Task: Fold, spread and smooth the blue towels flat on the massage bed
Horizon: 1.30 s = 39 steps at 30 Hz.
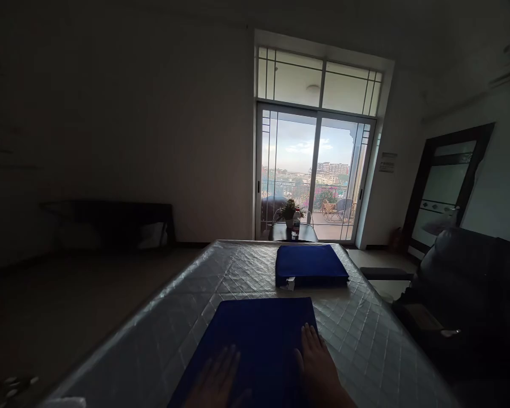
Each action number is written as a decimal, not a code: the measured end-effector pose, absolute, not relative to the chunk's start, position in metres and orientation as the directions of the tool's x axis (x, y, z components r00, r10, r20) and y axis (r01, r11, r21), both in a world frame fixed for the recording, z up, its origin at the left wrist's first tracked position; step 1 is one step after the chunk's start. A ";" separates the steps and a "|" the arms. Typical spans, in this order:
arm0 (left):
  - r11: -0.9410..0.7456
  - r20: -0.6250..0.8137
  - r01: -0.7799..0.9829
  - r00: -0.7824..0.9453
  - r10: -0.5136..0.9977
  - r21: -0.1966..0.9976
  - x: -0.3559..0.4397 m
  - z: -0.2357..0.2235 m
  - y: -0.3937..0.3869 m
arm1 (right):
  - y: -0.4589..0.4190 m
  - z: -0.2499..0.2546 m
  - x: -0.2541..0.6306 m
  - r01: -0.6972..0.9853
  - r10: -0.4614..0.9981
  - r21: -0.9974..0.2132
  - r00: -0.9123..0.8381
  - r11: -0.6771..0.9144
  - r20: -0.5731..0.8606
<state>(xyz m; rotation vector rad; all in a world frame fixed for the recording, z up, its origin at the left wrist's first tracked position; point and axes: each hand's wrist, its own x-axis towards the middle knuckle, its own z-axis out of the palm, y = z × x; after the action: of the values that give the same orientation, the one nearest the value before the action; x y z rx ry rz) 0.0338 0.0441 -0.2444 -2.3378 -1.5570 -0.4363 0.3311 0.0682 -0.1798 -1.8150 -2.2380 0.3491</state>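
Observation:
A flat blue fabric piece, perhaps folded, lies in front of me on a table with a shiny quilted cover. My left hand is over its lower left part, fingers stretched out and somewhat blurred by motion. Along its right edge rests my right hand, flat, with the fingers extended and the thumb apart. Neither hand grips anything. Farther back on the same cover is a second blue bundle, neatly squared, with a small white tag at its front edge.
A small dark table with a potted plant and a bottle stands beyond the far edge, before glass sliding doors. At the right is a dark leather sofa. A low dark bench-like piece sits by the left wall.

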 end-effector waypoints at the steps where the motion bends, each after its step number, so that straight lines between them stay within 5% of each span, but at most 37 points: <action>1: -0.418 0.388 0.906 0.409 0.826 -0.065 0.055 -0.236 0.048 | 0.069 -0.180 0.331 0.922 0.979 -0.332 -0.198 0.199 0.037; 4: -0.571 0.311 0.820 0.534 0.786 0.034 0.125 -0.207 0.062 | 0.071 -0.184 0.331 0.924 0.974 -0.311 -0.221 0.224 0.047; 11: -0.629 0.202 0.760 0.599 0.775 0.160 0.204 -0.187 0.091 | 0.082 -0.202 0.338 0.919 0.964 -0.293 -0.251 0.265 0.085; 25: -0.334 0.284 0.941 0.308 0.908 0.047 0.028 -0.237 0.109 | 0.069 -0.180 0.333 0.922 0.983 -0.347 -0.183 0.173 0.004; 31: -0.078 0.186 0.983 0.046 0.981 0.165 -0.010 -0.228 0.098 | 0.072 -0.181 0.332 0.933 0.984 -0.319 -0.177 0.167 -0.004; 39: -0.126 0.240 0.981 0.089 0.967 0.145 -0.008 -0.230 0.098 | 0.071 -0.176 0.332 0.949 0.982 -0.269 -0.182 0.164 -0.043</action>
<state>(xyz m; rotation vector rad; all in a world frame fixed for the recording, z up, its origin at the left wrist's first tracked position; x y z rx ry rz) -0.0076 0.0976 -0.2304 -2.2784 -2.0411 -0.4302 0.3323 0.0706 -0.1759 -1.9117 -2.2846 0.3555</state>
